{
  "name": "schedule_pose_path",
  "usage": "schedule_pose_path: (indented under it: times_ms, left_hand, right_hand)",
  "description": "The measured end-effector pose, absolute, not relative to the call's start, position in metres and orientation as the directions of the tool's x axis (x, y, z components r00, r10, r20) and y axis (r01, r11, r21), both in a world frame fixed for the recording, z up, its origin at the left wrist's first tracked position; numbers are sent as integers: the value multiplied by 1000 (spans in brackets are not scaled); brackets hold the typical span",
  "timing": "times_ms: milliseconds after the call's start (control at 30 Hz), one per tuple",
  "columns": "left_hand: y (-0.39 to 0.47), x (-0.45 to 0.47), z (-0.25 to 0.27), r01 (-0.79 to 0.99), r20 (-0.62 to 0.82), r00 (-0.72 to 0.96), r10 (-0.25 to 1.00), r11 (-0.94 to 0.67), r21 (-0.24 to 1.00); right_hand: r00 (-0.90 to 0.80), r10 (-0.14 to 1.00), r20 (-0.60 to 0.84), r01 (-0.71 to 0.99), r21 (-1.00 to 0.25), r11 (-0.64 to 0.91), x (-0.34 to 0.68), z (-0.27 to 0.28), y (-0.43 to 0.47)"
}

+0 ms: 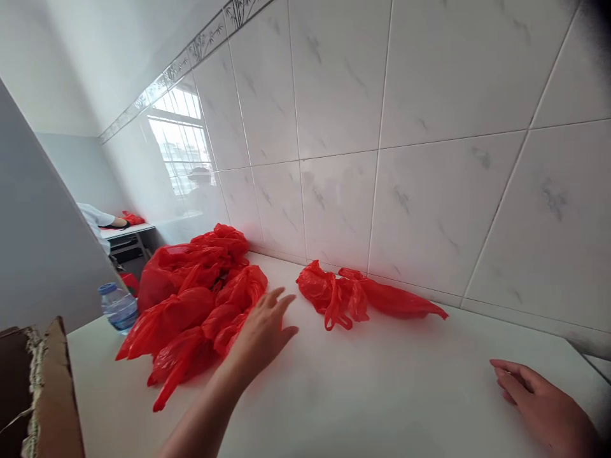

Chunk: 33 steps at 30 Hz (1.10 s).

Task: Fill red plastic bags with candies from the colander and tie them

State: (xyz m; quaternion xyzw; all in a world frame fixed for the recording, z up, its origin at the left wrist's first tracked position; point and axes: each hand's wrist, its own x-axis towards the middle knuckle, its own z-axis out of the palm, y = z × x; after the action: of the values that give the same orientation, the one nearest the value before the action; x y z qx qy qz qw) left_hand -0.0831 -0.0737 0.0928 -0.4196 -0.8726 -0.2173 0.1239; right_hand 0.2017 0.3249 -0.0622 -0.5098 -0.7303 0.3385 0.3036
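My left hand (266, 327) reaches over the table with fingers and thumb apart, holding nothing. It is just right of a heap of red plastic bags (191, 305), partly in front of the heap's right edge. Beyond its fingertips, by the wall, lies a smaller group: a knotted red plastic bag (317, 286) with loop handles and a long, flattened red bag (396, 299). At the table's right side my right hand (537, 401) is held with fingers curled and pressed together near the thumb. Nothing shows between them, and no bag is near.
A water bottle with a blue cap (117, 308) stands left of the heap on the white table (358, 394). A torn cardboard box (52, 388) is at the lower left. Tiled wall (334, 203) borders the back. Another person's sleeved arm (102, 219) rests at a far table.
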Motion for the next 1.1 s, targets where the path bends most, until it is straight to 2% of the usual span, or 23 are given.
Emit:
schedule_pose_path:
  times_ms: [67,133,167,233,300,333,400,467,567,667,767,867,967,1033,1100]
  left_hand:
    - [-39,-74,90,862,416,-494,763,367,350]
    - [-3,-64,87,896,434,-374,819,200,396]
    - [15,-58,85,908,436,-313,844,132,398]
    - [45,-44,78,932,418,-191,888,31,360]
    - [66,-28,66,954,398,-92,913,-34,298]
    - [73,-20,58,962,402,-64,913,-51,269]
    - [82,-8,38,966,415,-47,909,-64,250]
    - [86,-4,17,954,378,-82,922,-37,298]
    - [88,-16,-7,885,270,-245,931,101,455]
    - [89,-36,-14,739,284,-462,840,186,648]
    - [93,-47,-11,603,321,-550,771,100,791]
    - [100,-39,-3,511,304,-586,751,51,858]
    - [111,-19,9,216,219,-583,782,-110,970]
    - [118,-5,16,19,193,-523,830,-215,976]
    - [123,8,19,-41,186,-504,843,-238,970]
  right_hand:
    - [-368,929,32,567,-784,251,203,-54,318]
    - [-378,923,71,592,-748,300,200,-46,306]
    - [-369,919,141,599,-719,351,195,-41,298]
    - [-329,864,381,603,-619,503,179,-29,278]
    - [-352,674,650,548,-440,711,153,-17,259]
    - [-383,596,706,520,-368,771,138,-12,252]
    - [-410,526,745,480,-314,819,109,-3,243]
    - [-420,561,713,464,-362,808,87,0,242]
    - [-446,697,561,441,-539,717,74,-5,250]
    - [-438,784,439,433,-661,612,86,-14,259]
    - [-381,849,367,439,-736,515,112,-19,260]
    - [-402,856,326,438,-752,492,140,-18,249]
    - [-507,809,297,443,-715,540,164,-16,228]
    - [-545,793,273,422,-729,540,178,-15,214]
    - [-475,819,323,400,-749,527,189,-10,201]
